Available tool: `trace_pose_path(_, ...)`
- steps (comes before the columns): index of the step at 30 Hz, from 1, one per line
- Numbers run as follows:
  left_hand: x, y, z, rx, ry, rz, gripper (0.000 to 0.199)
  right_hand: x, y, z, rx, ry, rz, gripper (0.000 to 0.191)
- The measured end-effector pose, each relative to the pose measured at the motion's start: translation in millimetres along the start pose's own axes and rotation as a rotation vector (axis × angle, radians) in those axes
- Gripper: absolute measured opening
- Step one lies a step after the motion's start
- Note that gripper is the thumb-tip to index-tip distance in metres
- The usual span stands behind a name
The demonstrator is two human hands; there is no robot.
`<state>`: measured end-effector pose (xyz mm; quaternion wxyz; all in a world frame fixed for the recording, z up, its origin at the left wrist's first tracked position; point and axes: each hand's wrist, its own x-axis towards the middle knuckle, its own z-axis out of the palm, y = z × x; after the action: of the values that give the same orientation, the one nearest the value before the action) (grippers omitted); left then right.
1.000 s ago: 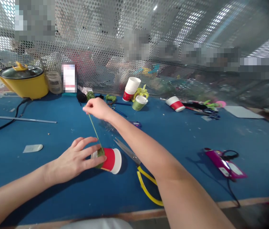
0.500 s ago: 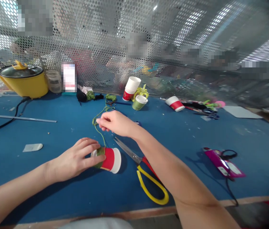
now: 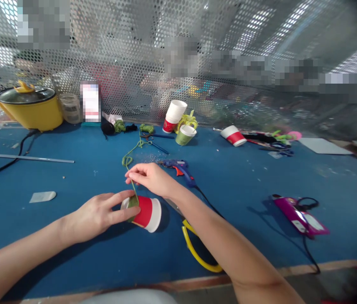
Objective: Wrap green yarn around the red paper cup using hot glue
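Note:
A red and white paper cup [image 3: 147, 212] lies on its side on the blue table, part of it wrapped in green yarn. My left hand [image 3: 102, 213] grips its wrapped end, fingers over the top. Just above the cup, my right hand [image 3: 145, 176] pinches the green yarn [image 3: 136, 192], which runs up from the wrap. Beyond the fingers the loose yarn trails in loops to a small green skein [image 3: 147, 128] at the back. Under my right forearm lie scissors with yellow handles [image 3: 197, 253], their blades mostly hidden.
A blue glue gun [image 3: 181, 169] rests past my right hand, its cord running under my forearm. Stacked cups [image 3: 175, 116], a green-wrapped cup [image 3: 185, 136] and a yellow pot [image 3: 29, 107] stand along the mesh partition. At right lies a purple device [image 3: 301, 216] with a cord.
My right hand has moved down and nearer the cup, uncovering the glue gun. Its forearm now covers more of the scissors. The left hand keeps its grip on the cup.

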<state>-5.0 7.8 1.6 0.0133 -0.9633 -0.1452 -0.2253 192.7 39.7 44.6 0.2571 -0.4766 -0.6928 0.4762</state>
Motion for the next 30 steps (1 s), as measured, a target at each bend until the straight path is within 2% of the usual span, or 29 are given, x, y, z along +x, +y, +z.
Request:
trace_pose_path(4, 0.9, -0.1, -1.7, 0.016, 0.010, 0.002, 0.035, 9.2, -1.4, 5.6, 0.123, 0.033, -0.017, 0.011)
trace_pose_path(8, 0.5, -0.5, -1.6, 0.061, 0.030, -0.020, 0.033, 15.9, -3.0, 10.2, 0.157, -0.018, 0.005, 0.010)
trace_pose_path(15, 0.1, -1.9, 1.1, 0.021, 0.056, 0.031, 0.032, 25.4, 1.3, 14.9, 0.186, -0.165, 0.098, 0.012)
trace_pose_path(18, 0.9, -2.2, 0.3, 0.000, 0.048, 0.039, 0.032, 26.2, 4.7, 11.2, 0.114, -0.186, 0.119, 0.010)
trace_pose_path(21, 0.7, -2.6, -1.6, -0.018, 0.025, 0.056, 0.033, 18.5, 7.3, -6.9, -0.120, -0.002, 0.073, 0.012)
trace_pose_path(25, -1.7, -4.7, -3.7, -0.039, -0.005, 0.034, 0.040, -5.9, 13.9, -51.1, -0.362, 0.326, 0.020, 0.021)
trace_pose_path(28, -3.9, -8.1, -2.2, -0.045, 0.021, -0.014, 0.047, -25.3, 26.1, -78.2, -0.595, 0.531, 0.171, 0.025)
trace_pose_path(30, -4.8, -10.1, 0.2, -0.040, 0.042, -0.036, 0.050, -33.7, 37.7, -85.9, -0.814, 0.523, 0.356, 0.024)
